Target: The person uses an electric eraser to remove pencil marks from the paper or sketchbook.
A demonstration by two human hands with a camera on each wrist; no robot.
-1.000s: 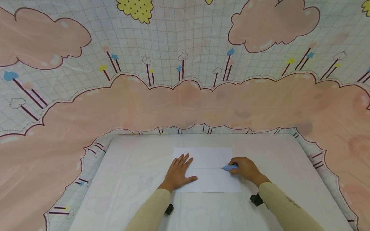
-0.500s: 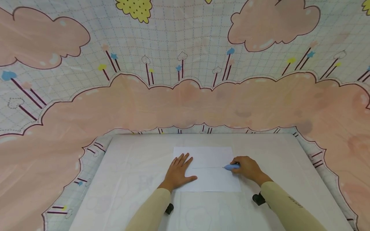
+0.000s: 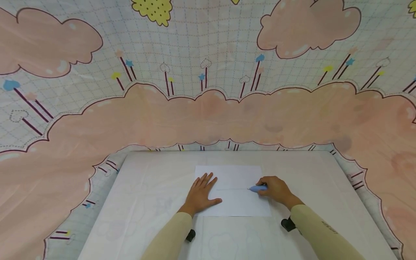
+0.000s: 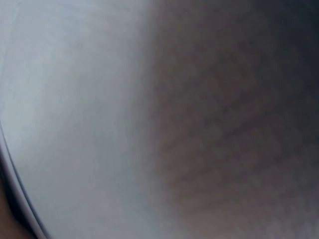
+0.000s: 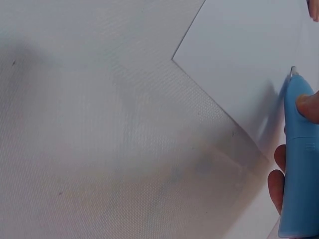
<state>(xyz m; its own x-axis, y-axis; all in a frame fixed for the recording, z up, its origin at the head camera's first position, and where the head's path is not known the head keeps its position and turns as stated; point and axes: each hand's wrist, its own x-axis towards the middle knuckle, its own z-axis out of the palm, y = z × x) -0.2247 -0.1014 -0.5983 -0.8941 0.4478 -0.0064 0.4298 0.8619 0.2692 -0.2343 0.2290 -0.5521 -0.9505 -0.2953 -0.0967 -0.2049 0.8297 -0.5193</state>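
Note:
A white sheet of paper [image 3: 238, 206] lies on the table, with a faint line [image 3: 232, 189] running across its middle. Spread flat on the sheet's left side is my left hand [image 3: 201, 195], fingers straight and thumb pointing right. My right hand [image 3: 276, 189] grips a thick blue pen-like tool [image 5: 302, 164] with a small metal tip [image 5: 293, 70]. In the head view, that tip meets the right end of the faint line. The right wrist view shows my thumb on top of the tool and fingertips along its side. The left wrist view is mostly blur.
The white-covered table [image 3: 149, 187] extends around the paper on all sides. Behind it hangs a printed cloth [image 3: 208, 119] with clouds and stars. Dark wrist cameras [image 3: 288, 224] sit under both sleeves.
My right hand and the blue tool shifted slightly right half a second ago, then came back left along the line. The left hand and the paper stayed in place.

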